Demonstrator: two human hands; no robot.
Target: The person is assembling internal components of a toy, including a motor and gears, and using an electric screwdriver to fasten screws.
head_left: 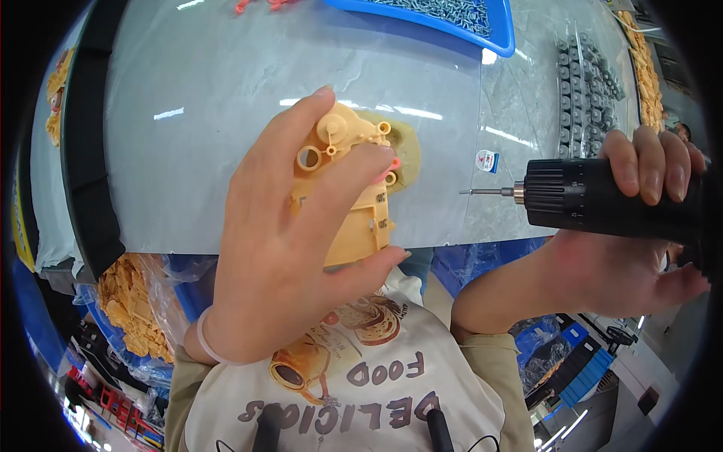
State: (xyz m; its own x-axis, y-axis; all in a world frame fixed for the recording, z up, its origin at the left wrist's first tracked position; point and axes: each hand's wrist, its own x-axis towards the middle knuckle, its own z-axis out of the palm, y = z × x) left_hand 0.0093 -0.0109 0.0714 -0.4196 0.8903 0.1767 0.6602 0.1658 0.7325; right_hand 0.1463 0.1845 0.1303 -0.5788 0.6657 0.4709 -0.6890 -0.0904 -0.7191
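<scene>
A yellow plastic housing [354,226] with round posts and holes lies under my left hand [279,211], whose fingers wrap round it. The index finger presses on a small pink-red part [387,170] at the housing's right side; much of that part is hidden by the finger. Beneath the housing's far end shows a pale tan, rounded piece [408,154] on the tabletop. My right hand [640,188] grips a black electric screwdriver [572,194], held level. Its thin metal bit [482,191] points left toward the housing, with a gap between them.
At the far edge stands a blue tray [508,34] of small screws [452,15]. Grey cylindrical parts [587,94] sit in rows at the right, near a small sticker [486,161]. A black divider [105,181] bounds the grey table [188,173] at left. Yellow parts [128,301] fill a bin below.
</scene>
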